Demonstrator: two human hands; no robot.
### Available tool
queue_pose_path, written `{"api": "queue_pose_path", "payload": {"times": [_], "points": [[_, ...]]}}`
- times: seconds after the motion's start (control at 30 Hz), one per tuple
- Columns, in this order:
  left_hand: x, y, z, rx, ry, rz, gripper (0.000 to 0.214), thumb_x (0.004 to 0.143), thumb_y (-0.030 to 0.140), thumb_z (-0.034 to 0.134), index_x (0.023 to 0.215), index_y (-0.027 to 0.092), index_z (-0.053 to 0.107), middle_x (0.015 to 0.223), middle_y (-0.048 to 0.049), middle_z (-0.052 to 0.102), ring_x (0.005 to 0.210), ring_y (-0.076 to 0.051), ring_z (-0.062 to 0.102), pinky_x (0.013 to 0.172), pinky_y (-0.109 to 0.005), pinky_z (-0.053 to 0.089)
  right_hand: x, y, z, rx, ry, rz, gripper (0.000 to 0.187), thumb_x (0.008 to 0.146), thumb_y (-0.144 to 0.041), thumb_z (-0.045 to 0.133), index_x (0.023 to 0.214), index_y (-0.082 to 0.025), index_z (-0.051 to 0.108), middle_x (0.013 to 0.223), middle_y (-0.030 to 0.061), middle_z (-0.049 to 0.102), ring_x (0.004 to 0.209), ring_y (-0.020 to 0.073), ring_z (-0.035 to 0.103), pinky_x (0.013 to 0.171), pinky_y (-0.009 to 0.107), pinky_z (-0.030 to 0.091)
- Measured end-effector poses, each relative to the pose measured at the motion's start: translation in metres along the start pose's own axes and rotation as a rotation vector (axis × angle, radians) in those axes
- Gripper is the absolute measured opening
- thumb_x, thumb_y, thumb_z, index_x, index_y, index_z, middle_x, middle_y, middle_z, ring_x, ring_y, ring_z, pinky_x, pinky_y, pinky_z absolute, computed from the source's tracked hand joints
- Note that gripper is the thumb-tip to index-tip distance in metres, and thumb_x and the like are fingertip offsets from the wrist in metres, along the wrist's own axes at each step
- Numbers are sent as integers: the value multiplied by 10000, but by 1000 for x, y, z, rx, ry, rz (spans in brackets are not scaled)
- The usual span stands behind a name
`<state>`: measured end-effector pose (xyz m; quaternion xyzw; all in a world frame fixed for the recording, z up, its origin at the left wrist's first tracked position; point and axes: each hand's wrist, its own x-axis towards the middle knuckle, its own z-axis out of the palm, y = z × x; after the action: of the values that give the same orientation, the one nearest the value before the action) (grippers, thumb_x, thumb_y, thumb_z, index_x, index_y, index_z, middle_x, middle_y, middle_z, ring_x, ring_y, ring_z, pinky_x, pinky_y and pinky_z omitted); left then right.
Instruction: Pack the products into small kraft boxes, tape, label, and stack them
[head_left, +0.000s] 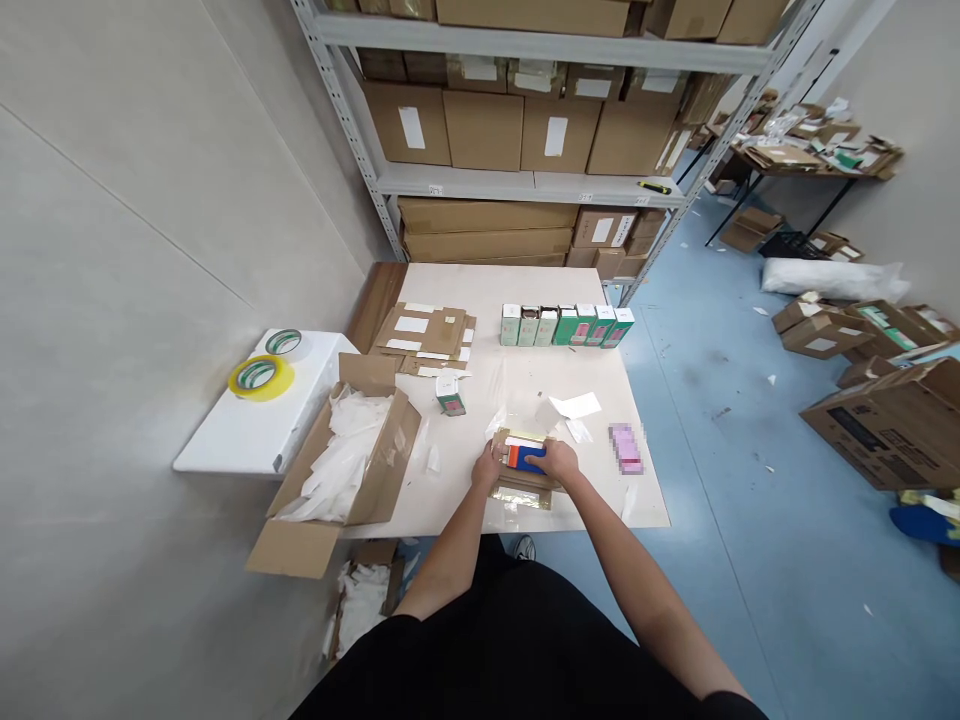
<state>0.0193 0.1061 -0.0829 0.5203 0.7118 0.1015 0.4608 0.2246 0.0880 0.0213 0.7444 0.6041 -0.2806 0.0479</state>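
At the front of the table, my left hand (pixel 487 466) grips the left edge of a small cardboard package (pixel 523 492) with shiny tape along its near side. My right hand (pixel 559 461) is closed around the right end of a blue block-like tool with an orange end (pixel 531 458), which rests over the cardboard. The tool's exact kind is too small to tell. White paper (pixel 576 405) lies beyond my right hand. A single green-and-white box (pixel 450 395) stands beyond my left hand.
An open carton (pixel 405 455) of white bags stands left, beside a white surface with yellow tape (pixel 262 377). Flattened cardboard (pixel 427 330) and a row of green-and-white boxes (pixel 566 326) lie farther back. A pink pixelated item (pixel 626 449) is right; shelving (pixel 525 183) stands behind.
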Motion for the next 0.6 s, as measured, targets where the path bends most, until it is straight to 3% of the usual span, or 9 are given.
{"api": "queue_pose_path", "payload": {"times": [0.17,0.43,0.6], "points": [[1,1,-2,11,-6,-13,704,1006,662,274,1559,255,433,1402,-132,659,1265,-340,629,1039,-440,473,-9,36,-15,-7,20,33,513,820,-686,705,1015,-213,741,1039,119,774,931,268,728,706,292,487],[5,2,-1,27,0,18,708,1012,654,237,1562,252,432,1426,-130,642,1290,-352,616,1047,-452,477,-44,153,-45,9,28,266,478,781,-661,738,911,-201,737,938,113,766,867,266,717,634,282,434],[6,1,-1,44,0,28,695,1024,635,237,1569,245,421,1409,-123,654,1281,-340,620,1053,-442,471,-50,163,-48,46,60,270,467,783,-634,746,949,-198,729,938,100,769,859,249,702,618,275,409]]}}
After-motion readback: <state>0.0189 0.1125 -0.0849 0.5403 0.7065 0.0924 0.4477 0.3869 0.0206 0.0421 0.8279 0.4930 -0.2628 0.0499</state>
